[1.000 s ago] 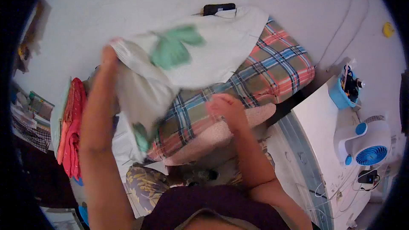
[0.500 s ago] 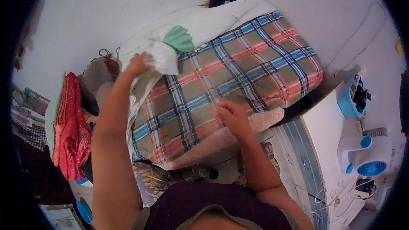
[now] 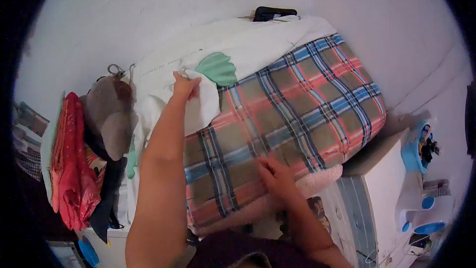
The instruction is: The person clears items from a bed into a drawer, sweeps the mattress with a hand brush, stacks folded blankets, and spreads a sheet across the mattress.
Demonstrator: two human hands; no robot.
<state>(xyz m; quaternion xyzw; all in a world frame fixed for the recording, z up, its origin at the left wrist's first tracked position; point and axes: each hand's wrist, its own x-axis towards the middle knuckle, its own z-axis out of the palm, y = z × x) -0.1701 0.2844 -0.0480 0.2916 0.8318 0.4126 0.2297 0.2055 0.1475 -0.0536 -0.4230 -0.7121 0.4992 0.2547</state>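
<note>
My left hand (image 3: pixel 186 87) is closed on a fold of a white sheet (image 3: pixel 204 106) near the far left of the bed. The sheet has a large green leaf-shaped patch (image 3: pixel 218 69) just right of my fingers. A plaid blanket (image 3: pixel 297 104) in brown, blue and coral covers most of the bed. Over the blanket's near side is my right hand (image 3: pixel 276 174), its fingers loosely curled and slightly apart, with nothing visible in them. A pink textured edge (image 3: pixel 320 176) shows beneath the blanket there.
Left of the bed hang red cloths (image 3: pixel 74 168) and a grey cap (image 3: pixel 109 114). A black object (image 3: pixel 274 14) lies by the wall at the back. To the right stand a white cabinet (image 3: pixel 384 176), a blue basket (image 3: pixel 412 151) and a white-and-blue fan (image 3: pixel 429 213).
My left hand has pulled the white fabric slightly toward me and to the right, and more white sheet shows at left. The view has shifted, placing the bed lower and farther right.
</note>
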